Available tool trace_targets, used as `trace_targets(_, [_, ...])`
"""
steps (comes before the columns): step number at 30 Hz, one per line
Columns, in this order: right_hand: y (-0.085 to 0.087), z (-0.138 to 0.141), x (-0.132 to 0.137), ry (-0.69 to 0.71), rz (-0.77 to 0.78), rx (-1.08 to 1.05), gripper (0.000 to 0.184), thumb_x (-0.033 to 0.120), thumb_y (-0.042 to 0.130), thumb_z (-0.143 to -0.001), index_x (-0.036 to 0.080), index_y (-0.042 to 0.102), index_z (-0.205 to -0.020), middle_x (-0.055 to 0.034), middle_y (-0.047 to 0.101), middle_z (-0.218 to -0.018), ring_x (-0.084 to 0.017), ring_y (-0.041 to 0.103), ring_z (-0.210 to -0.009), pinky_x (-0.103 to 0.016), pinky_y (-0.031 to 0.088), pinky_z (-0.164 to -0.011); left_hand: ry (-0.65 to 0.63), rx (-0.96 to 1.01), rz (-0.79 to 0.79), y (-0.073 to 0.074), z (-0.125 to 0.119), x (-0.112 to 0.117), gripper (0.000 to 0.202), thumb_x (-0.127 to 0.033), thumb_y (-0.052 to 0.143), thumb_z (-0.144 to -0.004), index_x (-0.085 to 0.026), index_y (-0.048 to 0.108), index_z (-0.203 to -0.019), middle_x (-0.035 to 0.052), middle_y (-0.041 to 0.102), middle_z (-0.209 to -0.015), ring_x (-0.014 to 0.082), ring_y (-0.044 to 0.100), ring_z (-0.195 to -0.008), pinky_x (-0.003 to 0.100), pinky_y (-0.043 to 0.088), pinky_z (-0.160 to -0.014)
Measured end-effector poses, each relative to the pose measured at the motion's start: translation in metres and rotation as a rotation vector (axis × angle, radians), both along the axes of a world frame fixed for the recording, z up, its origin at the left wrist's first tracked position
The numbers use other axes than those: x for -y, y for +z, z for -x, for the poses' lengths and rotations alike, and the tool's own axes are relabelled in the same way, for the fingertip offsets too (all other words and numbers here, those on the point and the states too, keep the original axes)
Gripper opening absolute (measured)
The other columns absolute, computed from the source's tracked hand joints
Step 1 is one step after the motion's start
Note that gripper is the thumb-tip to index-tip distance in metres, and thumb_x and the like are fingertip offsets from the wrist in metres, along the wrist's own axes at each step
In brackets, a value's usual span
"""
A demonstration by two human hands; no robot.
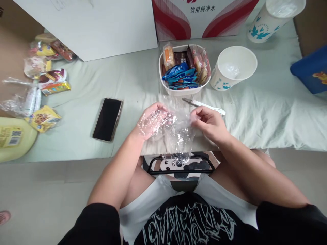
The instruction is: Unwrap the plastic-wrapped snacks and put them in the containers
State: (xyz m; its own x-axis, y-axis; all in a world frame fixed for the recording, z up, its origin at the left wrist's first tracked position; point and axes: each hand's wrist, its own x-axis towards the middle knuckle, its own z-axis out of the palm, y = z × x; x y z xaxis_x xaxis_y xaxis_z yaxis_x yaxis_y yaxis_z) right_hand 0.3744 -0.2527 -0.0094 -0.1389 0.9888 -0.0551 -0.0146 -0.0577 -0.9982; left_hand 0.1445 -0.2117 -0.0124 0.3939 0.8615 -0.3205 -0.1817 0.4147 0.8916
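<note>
Both my hands hold a crumpled clear plastic bag (176, 136) over the front edge of the cloth-covered surface. My left hand (150, 120) is curled, its fingers wrapped in the film. My right hand (208, 122) pinches the bag's other side. The bag's loose end hangs down toward a black-rimmed bin (178, 166) between my knees. Just beyond my hands lie white-handled scissors (204, 105). Behind them stands a white basket (182, 68) packed with wrapped snacks.
A black phone (107, 119) lies left of my hands. Loose snack packets (46, 78) and a yellow bottle (14, 137) sit at the far left. A white paper cup (233, 71) stands right of the basket; a second cup (276, 17), boxes and a blue item (310, 69) are farther back.
</note>
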Motion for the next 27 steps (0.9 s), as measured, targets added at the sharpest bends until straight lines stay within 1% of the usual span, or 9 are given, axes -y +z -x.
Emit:
trace_targets(4, [0.002, 0.000, 0.002, -0.017, 0.055, -0.027, 0.046, 0.066, 0.076, -0.084, 0.025, 0.055, -0.088, 0.0035, 0.055, -0.065, -0.010, 0.047, -0.051, -0.025, 0.036, -0.047, -0.136, -0.086, -0.044, 0.000, 0.001, 0.002, 0.039, -0.044, 0.089, -0.072, -0.021, 0.067, -0.095, -0.0032, 0.067, -0.070, 0.0142, 0.066, -0.054, 0.028, 0.057, -0.049])
trace_targets(7, [0.002, -0.002, 0.003, 0.042, 0.114, -0.056, 0.047, 0.069, 0.071, -0.087, 0.028, 0.052, -0.094, 0.0064, 0.051, -0.058, -0.011, 0.045, -0.044, -0.026, 0.035, -0.043, -0.094, -0.068, -0.150, 0.000, 0.003, 0.000, 0.036, -0.047, 0.086, -0.075, -0.021, 0.065, -0.088, -0.0048, 0.061, -0.065, 0.0107, 0.061, -0.050, 0.024, 0.052, -0.045])
trace_targets(10, [0.002, -0.003, 0.002, 0.064, 0.093, -0.093, 0.049, 0.066, 0.077, -0.084, 0.029, 0.054, -0.105, 0.0050, 0.057, -0.067, -0.013, 0.054, -0.052, -0.028, 0.044, -0.049, -0.082, 0.004, -0.133, 0.002, 0.003, -0.001, 0.040, -0.052, 0.086, -0.076, -0.025, 0.062, -0.094, -0.0058, 0.061, -0.064, 0.0112, 0.062, -0.051, 0.024, 0.052, -0.047])
trace_targets(14, [0.004, 0.000, 0.002, 0.053, 0.049, -0.051, 0.046, 0.064, 0.081, -0.081, 0.024, 0.059, -0.089, 0.0007, 0.062, -0.075, -0.014, 0.057, -0.063, -0.031, 0.049, -0.058, -0.051, 0.044, -0.138, 0.002, 0.001, 0.001, 0.040, -0.049, 0.087, -0.076, -0.024, 0.058, -0.088, -0.0045, 0.063, -0.070, 0.0112, 0.063, -0.056, 0.026, 0.057, -0.052])
trace_targets(16, [0.005, 0.002, 0.003, 0.017, 0.051, -0.062, 0.046, 0.066, 0.077, -0.083, 0.025, 0.057, -0.084, 0.0019, 0.058, -0.069, -0.013, 0.053, -0.058, -0.030, 0.046, -0.054, -0.037, 0.030, -0.172, 0.000, 0.001, 0.003, 0.037, -0.048, 0.085, -0.079, -0.024, 0.058, -0.086, -0.0041, 0.062, -0.073, 0.0090, 0.059, -0.052, 0.022, 0.051, -0.045])
trace_targets(19, [0.006, 0.006, 0.005, -0.032, 0.092, -0.071, 0.046, 0.068, 0.075, -0.085, 0.027, 0.055, -0.086, 0.0044, 0.053, -0.063, -0.012, 0.046, -0.051, -0.027, 0.039, -0.047, -0.034, -0.038, -0.163, -0.004, 0.003, 0.002, 0.034, -0.050, 0.079, -0.085, -0.026, 0.058, -0.096, -0.0041, 0.065, -0.076, 0.0040, 0.043, -0.040, 0.018, 0.031, -0.034])
trace_targets(23, [0.005, 0.008, 0.005, -0.095, 0.091, -0.092, 0.047, 0.068, 0.077, -0.083, 0.027, 0.054, -0.090, 0.0048, 0.052, -0.066, -0.011, 0.044, -0.052, -0.026, 0.037, -0.046, -0.104, -0.033, -0.087, -0.004, 0.006, 0.000, 0.056, -0.049, 0.084, -0.080, -0.034, 0.050, -0.122, -0.0065, 0.067, -0.072, 0.0040, 0.035, -0.033, 0.018, 0.024, -0.033])
trace_targets(25, [0.002, 0.008, 0.004, -0.108, 0.104, -0.132, 0.046, 0.066, 0.079, -0.082, 0.028, 0.055, -0.094, 0.0056, 0.052, -0.066, -0.010, 0.043, -0.050, -0.025, 0.035, -0.045, -0.093, -0.004, -0.111, -0.002, 0.005, -0.001, 0.052, -0.048, 0.085, -0.079, -0.032, 0.053, -0.117, -0.0067, 0.065, -0.067, 0.0046, 0.035, -0.034, 0.018, 0.023, -0.034])
trace_targets(27, [0.000, 0.007, 0.003, -0.109, 0.142, -0.189, 0.044, 0.062, 0.079, -0.083, 0.029, 0.056, -0.098, 0.0072, 0.050, -0.062, -0.010, 0.041, -0.045, -0.023, 0.032, -0.042, -0.049, 0.015, -0.146, 0.001, 0.004, 0.000, 0.034, -0.047, 0.081, -0.080, -0.026, 0.060, -0.097, -0.0054, 0.063, -0.063, 0.0046, 0.036, -0.036, 0.019, 0.022, -0.035])
